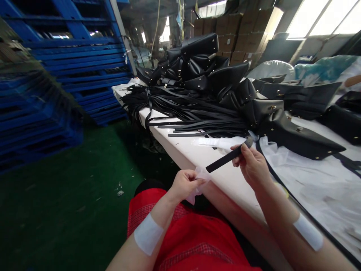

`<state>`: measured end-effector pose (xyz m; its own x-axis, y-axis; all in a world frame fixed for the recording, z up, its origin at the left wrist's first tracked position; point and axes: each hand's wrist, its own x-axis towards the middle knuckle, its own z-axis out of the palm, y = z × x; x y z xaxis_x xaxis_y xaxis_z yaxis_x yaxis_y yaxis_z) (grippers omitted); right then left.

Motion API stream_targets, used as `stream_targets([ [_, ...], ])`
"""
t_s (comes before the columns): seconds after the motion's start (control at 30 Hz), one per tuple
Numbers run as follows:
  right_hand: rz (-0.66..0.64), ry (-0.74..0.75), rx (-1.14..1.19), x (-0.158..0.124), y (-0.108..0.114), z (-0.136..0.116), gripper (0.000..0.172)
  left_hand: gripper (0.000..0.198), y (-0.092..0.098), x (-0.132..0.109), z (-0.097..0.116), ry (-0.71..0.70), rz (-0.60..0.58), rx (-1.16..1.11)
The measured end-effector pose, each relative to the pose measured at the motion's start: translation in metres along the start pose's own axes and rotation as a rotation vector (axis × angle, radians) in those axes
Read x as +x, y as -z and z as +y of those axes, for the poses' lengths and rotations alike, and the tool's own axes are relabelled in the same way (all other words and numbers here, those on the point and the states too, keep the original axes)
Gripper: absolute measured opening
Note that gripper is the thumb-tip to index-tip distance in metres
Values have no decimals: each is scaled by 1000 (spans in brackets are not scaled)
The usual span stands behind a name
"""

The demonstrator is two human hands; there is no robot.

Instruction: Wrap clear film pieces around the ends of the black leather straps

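My right hand (251, 162) is closed on a short end of black strap (224, 161), held slanting above the white table (197, 152). The rest of that strap seems to run behind the hand, and its course there is hard to make out. Closed in a pinch, my left hand (187, 184) grips a thin translucent plastic sheet (194, 194) near the table's front edge. The strap's flat end is close to the sheet; whether they touch I cannot tell. Beyond my hands lies a pile of long black straps (186, 107).
Black bags (197, 67) are heaped at the table's back, with another black bag (299, 135) at the right. Crumpled white wrapping (318, 192) covers the right side. Blue pallets (81, 71) stand at the left on a green floor (93, 195). Cartons (228, 34) are stacked behind.
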<state>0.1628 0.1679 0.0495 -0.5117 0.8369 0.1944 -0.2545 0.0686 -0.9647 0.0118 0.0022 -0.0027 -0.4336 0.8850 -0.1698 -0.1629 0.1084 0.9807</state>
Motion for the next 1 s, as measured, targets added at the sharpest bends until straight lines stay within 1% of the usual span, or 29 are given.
stream_targets([
  [0.2,-33,-10,20,1,2,3,38,32,-2,2,1,8,-3,59],
  [0.33,-55,-18,66,3,6,8,36,31,-4,3,1,57,-38,19],
  [0.47,-48,-11,93,4,6,9,33,29,-6,3,4,74,-59,-6],
  [0.63,-40,-6,74,3,5,10,34,31,-5,3,4,105,-78,-11],
  [0.83,-69,-37,39,2,4,15,35,37,-4,0,7,160,-115,-47],
  [0.9,-75,-47,28,2,4,15,35,38,-4,-1,7,156,-117,-56],
  [1.0,-125,-99,-35,3,4,16,41,39,-4,0,5,137,-124,-52],
])
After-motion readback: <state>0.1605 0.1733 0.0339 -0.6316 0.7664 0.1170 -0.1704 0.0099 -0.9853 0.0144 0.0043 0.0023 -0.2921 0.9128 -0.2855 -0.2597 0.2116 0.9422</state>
